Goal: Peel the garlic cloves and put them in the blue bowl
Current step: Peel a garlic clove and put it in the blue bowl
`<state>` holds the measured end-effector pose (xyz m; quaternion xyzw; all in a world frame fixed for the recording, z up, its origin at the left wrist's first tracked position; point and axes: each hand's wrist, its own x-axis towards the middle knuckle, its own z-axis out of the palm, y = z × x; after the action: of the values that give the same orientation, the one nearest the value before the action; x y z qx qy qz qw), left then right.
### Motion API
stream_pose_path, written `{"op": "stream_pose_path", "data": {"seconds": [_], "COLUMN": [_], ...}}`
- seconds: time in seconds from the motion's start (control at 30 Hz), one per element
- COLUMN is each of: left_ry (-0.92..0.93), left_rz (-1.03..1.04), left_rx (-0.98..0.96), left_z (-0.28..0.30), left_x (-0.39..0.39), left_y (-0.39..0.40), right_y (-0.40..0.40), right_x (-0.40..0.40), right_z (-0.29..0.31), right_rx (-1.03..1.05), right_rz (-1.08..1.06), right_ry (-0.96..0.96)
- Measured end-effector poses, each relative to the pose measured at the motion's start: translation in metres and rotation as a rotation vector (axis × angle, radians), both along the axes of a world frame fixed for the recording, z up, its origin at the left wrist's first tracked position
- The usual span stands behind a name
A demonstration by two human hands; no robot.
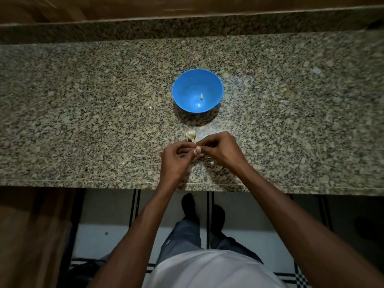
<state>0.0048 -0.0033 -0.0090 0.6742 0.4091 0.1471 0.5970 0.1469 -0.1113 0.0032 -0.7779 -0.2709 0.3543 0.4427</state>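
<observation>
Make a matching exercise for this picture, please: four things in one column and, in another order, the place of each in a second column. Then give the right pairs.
Things
1. blue bowl
2. peeled clove
3. garlic head
4. clove being peeled

Places
A. between the fingertips of both hands
B. on the bottom of the bowl
C. on the counter, beyond the garlic head
D. on the counter, between the bowl and the hands

Pairs: 1-C, 2-B, 3-D, 4-A

The left hand and the right hand meet just this side of the garlic head.
</observation>
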Motion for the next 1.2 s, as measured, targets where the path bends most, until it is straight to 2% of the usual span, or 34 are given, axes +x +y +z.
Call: {"op": "stream_pose_path", "data": {"seconds": [0.1, 0.27, 0.33, 0.4, 0.47, 0.53, 0.73, 0.93, 1.07, 1.2], "left_ry": [0.055, -0.001, 0.016, 0.076, 0.133, 0.158, 0.210, 0.247, 0.313, 0.324], "left_rz": [-0.070, -0.043, -0.009, 0.003, -0.030, -0.061, -0.097, -0.157, -0.208, -0.224], "left_rx": [0.075, -0.048, -0.033, 0.068, 0.193, 0.269, 0.395, 0.515, 0.546, 0.552], "left_z": [-0.003, -0.005, -0.010, -0.017, -0.018, -0.018, -0.025, -0.026, -0.026, -0.026], "left_x": [0.006, 0.003, 0.002, -0.002, -0.006, -0.009, -0.007, -0.009, -0.006, -0.006], "left_y": [-0.004, -0.001, 0.002, 0.006, 0.007, 0.009, 0.018, 0.021, 0.024, 0.027], "right_y": [-0.011, -0.020, -0.020, -0.018, -0.013, -0.007, 0.008, 0.011, 0.008, 0.003], "right_x": [0.004, 0.000, 0.001, 0.004, 0.008, 0.010, 0.011, 0.010, 0.006, 0.005], "right_z": [-0.007, -0.014, -0.018, -0.022, -0.022, -0.020, -0.017, -0.016, -0.018, -0.020], "right_rx": [0.007, 0.099, 0.094, 0.074, -0.018, -0.084, -0.148, -0.157, -0.269, -0.282], "right_rz": [-0.006, -0.184, -0.217, -0.179, -0.082, -0.010, 0.134, 0.175, 0.272, 0.327], "right_ry": [0.088, 0.463, 0.474, 0.333, 0.070, -0.089, -0.327, -0.595, -0.733, -0.825]}}
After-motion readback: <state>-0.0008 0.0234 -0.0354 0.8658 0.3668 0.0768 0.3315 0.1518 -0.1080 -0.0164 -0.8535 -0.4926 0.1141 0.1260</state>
